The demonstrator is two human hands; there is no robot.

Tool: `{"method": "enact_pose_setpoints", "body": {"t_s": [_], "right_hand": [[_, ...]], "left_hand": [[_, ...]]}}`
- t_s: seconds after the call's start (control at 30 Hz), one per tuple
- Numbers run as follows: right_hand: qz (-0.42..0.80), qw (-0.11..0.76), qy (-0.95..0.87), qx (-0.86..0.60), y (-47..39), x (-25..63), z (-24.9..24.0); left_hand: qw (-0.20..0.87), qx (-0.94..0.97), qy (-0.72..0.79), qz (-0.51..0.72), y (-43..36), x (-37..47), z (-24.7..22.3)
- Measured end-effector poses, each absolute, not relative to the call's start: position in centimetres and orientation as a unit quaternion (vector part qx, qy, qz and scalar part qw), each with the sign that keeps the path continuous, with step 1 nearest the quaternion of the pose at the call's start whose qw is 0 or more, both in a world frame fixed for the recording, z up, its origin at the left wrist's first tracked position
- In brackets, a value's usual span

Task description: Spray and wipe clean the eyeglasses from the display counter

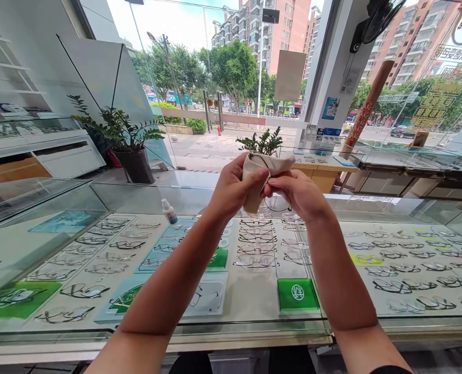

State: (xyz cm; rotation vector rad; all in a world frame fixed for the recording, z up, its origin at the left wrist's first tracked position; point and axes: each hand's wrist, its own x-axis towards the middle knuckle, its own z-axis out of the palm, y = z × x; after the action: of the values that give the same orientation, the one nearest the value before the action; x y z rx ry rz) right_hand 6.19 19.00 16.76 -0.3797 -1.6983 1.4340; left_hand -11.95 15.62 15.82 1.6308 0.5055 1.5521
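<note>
Forearms (176,270) above glass counter (254,328); hands (235,188) hold beige cloth (272,162), round eyeglasses (278,201).

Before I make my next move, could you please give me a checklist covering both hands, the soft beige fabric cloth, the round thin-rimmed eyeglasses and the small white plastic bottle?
1. Left hand gripping the beige fabric cloth: ok, thumb pressed on it.
2. Right hand closed at the cloth: ok; its exact hold on the eyeglasses is hidden.
3. Eyeglasses fully in view: not ok, one round lens shows below the cloth.
4. Lenses clean: cannot tell, too small and partly covered.
5. White plastic bottle away from both hands: ok, apart, beyond the left forearm.
</note>
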Motion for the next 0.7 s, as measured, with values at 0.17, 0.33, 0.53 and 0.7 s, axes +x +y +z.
{"method": "enact_pose_setpoints", "body": {"t_s": [0.17, 0.33, 0.53, 0.7], "right_hand": [[0.574, 0.418, -0.688, -0.152, 18.6, 5.3, 16.4], [0.575, 0.429, -0.682, -0.144, 18.7, 5.3, 16.4], [0.56, 0.477, -0.663, -0.142, 20.1, 6.8, 16.8], [0.514, 0.549, -0.644, -0.138, 20.7, 7.1, 16.9]], "left_hand": [[0.369, 0.599, 0.21, 0.679, 16.2, -10.8, 14.8], [0.382, 0.588, 0.242, 0.671, 16.5, -12.1, 15.4], [0.415, 0.584, 0.233, 0.658, 17.0, -13.8, 16.0], [0.448, 0.596, 0.241, 0.621, 17.4, -14.0, 15.4]]}}
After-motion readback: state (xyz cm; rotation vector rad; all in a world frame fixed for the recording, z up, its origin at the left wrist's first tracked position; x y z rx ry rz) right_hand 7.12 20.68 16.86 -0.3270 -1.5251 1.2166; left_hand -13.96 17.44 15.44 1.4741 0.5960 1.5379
